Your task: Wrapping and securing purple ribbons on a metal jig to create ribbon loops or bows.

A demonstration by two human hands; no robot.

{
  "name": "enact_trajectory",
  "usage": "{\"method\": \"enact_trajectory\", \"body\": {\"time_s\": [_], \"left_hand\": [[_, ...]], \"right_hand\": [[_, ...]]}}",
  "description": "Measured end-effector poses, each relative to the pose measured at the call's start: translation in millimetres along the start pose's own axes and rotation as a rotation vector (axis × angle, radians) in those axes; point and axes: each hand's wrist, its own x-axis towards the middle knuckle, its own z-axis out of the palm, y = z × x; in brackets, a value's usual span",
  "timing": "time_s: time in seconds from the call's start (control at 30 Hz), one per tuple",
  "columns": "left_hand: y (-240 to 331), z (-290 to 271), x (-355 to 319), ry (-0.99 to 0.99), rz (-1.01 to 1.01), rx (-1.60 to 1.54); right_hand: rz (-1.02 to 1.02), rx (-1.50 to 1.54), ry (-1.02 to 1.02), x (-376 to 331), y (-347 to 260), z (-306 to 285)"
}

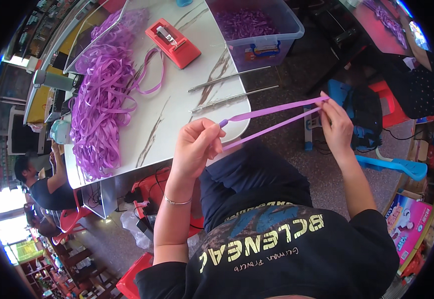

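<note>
Purple ribbon (277, 115) doubled into two strands, stretched taut between both hands above the lap, off the table's 5 o'clock corner. Strands converge at the right end, spread slightly toward the left.

Left hand (196, 144): fingers closed, pinching the ribbon's folded end between thumb and fingertips; a short stub pokes out at 1 o'clock of the fist. Thin bracelet (177, 202) on that wrist.

Right hand (335, 124): fingertips together, clamped on the ribbon's other end at its 11 o'clock tip.

Table (177, 114), white with brown veining, lies at 10 to 12 o'clock of the hands. Two metal rods (232, 89) lie near its edge, roughly parallel, just at 12 o'clock of the left hand. Red tape dispenser (173, 43) farther up at 11 o'clock, a ribbon loop beside it. Big ribbon heap (100, 99) covers the table's 9 o'clock side. Clear tub (264, 30) at 12 o'clock, holding purple pieces; a small blue and red label on its front wall.

At 4 o'clock of the right hand, floor level: a flat carton (409, 224), pink and purple with a figure printed on it. Blue plastic piece (396, 165) just above it. Red stool (389, 102) at 3 o'clock.

Another person (42, 184) sits at 8 o'clock, beyond the table's edge.
</note>
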Motion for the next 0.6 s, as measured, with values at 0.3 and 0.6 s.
{"method": "enact_trajectory", "body": {"time_s": [0.3, 0.6], "left_hand": [[-4, 0, 2, -0.146, -0.052, 0.010], [13, 31, 38, -0.376, -0.139, 0.156]], "right_hand": [[0.166, 0.197, -0.143, 0, 5, -3], [0.102, 1.220, -0.559, 47, -54, 7]]}}
